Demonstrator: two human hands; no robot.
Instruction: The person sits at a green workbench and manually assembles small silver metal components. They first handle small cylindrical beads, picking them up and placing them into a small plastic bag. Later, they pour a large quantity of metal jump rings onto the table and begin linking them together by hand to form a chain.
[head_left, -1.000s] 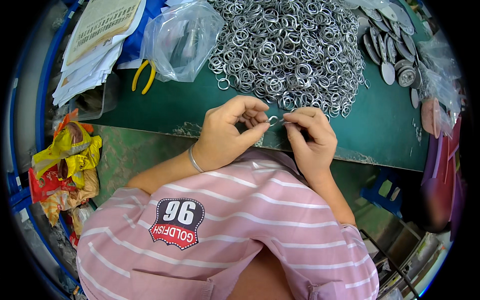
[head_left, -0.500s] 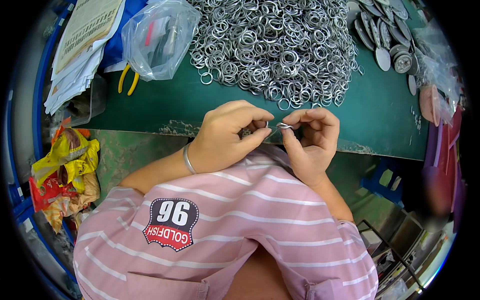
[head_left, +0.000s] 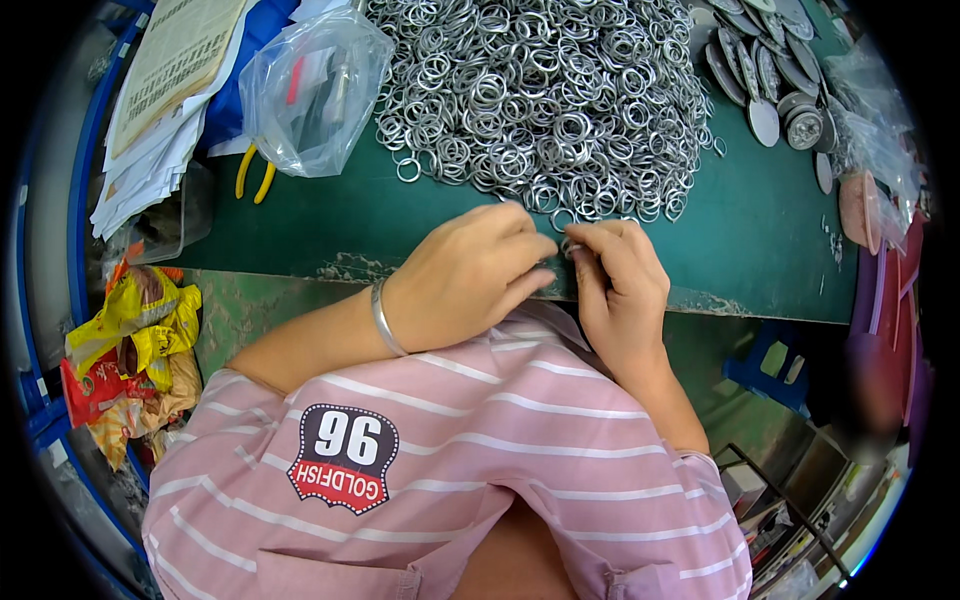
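My right hand [head_left: 625, 280] is closed in a pinch, thumb against fingers, on a small silver metal ring [head_left: 571, 249]. Its fingers cover part of that ring. Just left of it, my left hand [head_left: 465, 265] hovers over the near edge of the green table, its fingertips smeared by motion. Whether anything sits between them does not show. A big heap of silver metal rings [head_left: 540, 100] spreads over the table beyond both hands, with a few loose rings along its near edge.
Left of the heap lie a clear plastic bag [head_left: 315, 90], yellow plier handles [head_left: 256, 175] and stacked papers [head_left: 165, 100]. Round metal discs [head_left: 765, 120] pile up at far right, near a pink container [head_left: 858, 210]. A blue stool [head_left: 768, 365] stands below the table.
My left hand has turned and its fingers have shifted close to my right fingertips. The ring seen earlier at the left fingertips no longer shows. My right hand keeps its pinch.
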